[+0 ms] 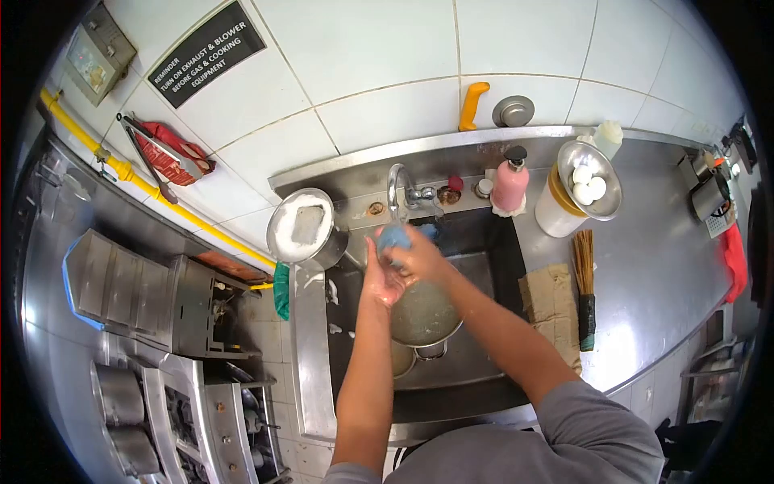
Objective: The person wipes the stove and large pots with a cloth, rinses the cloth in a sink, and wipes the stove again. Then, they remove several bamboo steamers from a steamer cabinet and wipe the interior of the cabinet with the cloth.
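Note:
Under the faucet [398, 179], my right hand [421, 256] has its fingers closed around a light-blue sponge-like pad [394, 239]. My left hand [384, 281] is just beside it, palm turned up and wet, fingers stretched up next to the pad. Whether the left fingers also touch the pad is hard to see. Below both hands, a round metal pot [427, 319] with cloudy water sits in the sink [476, 355], partly hidden by my arms. Another round vessel shows partly beneath its near edge. A darker blue item lies behind my right hand.
On the sink's left ledge stands a pot [300, 230] with white suds and a greyish pad. To the right are a pink soap bottle [509, 184], a metal bowl [592, 179] of eggs on a white container, a stick brush [584, 282] and brown cardboard [552, 310].

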A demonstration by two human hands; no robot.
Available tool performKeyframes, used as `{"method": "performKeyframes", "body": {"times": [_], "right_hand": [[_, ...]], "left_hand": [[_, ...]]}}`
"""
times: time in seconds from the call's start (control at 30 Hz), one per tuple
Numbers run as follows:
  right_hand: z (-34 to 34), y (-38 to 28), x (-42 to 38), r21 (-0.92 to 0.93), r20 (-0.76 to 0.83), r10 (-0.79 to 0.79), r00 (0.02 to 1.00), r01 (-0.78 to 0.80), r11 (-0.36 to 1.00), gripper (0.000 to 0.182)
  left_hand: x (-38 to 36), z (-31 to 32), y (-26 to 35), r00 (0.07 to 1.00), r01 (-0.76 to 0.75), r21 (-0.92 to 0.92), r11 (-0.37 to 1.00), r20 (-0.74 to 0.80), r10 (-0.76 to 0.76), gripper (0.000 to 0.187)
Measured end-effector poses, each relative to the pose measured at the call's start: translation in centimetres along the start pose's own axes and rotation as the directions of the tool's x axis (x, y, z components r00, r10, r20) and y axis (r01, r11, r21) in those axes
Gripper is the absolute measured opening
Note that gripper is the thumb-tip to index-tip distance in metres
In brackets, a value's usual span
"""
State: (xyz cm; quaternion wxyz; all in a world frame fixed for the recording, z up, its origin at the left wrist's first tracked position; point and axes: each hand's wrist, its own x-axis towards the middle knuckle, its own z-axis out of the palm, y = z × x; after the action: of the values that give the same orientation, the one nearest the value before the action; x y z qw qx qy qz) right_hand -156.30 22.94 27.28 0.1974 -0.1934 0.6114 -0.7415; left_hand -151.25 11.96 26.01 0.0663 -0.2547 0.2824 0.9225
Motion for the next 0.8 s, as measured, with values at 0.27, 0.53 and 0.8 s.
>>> {"method": "performKeyframes", "body": {"times": [0.27, 0.53, 0.8], "right_hand": [[1.9, 2.4, -1.3, -0.510, -0.097, -0.363, 0.927, 0.267, 0.818, 0.032], [2.2, 2.5, -0.4, -0.500, -0.199, -0.223, 0.954, 0.097, 0.861, 0.025], [-4.0, 4.0, 5.0, -0.578, -0.307, -0.331, 0.892, 0.101, 0.810, 0.055]], "left_hand": [[11.2, -8.8, -2.7, 0.939, -0.105, -0.174, 0.979, 0.308, 0.155, 0.029], [10.4, -6.6, -2.8, 0.789, -0.141, -0.290, 0.946, 0.544, 0.285, 0.036], [2.4, 2.6, 2.5, 0.902, -0.366, 0.383, 0.848, -0.078, 0.425, 0.026]]}}
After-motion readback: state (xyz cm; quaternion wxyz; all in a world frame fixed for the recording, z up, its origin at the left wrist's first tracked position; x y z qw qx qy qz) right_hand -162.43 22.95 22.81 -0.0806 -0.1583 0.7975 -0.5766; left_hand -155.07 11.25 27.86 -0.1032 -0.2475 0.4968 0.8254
